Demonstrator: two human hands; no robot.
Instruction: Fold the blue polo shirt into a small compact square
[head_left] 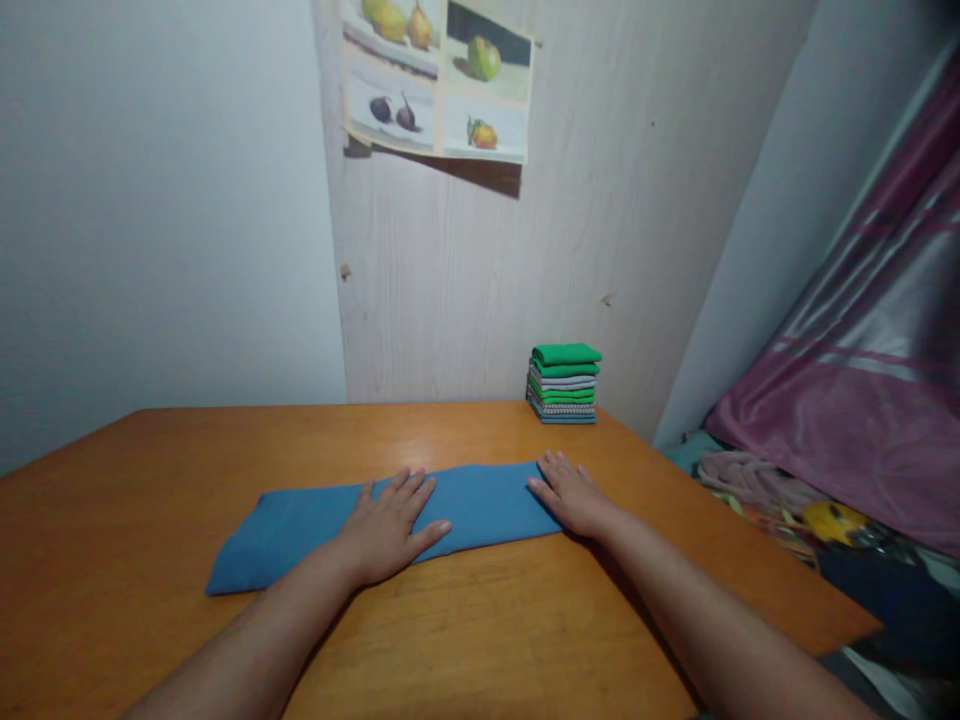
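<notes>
A blue cloth (300, 530) lies folded into a long strip across the orange wooden table (150, 640). My left hand (390, 525) rests flat on the middle of the strip, fingers spread, open. My right hand (571, 495) lies flat on the strip's right end, fingers stretched out, open. Neither hand grips anything.
A neat stack of folded green, grey and blue cloths (564, 383) stands at the table's far right, near the wooden wall panel. A fruit poster (439, 75) hangs above. To the right of the table lie a purple blanket (847, 400) and loose clothes.
</notes>
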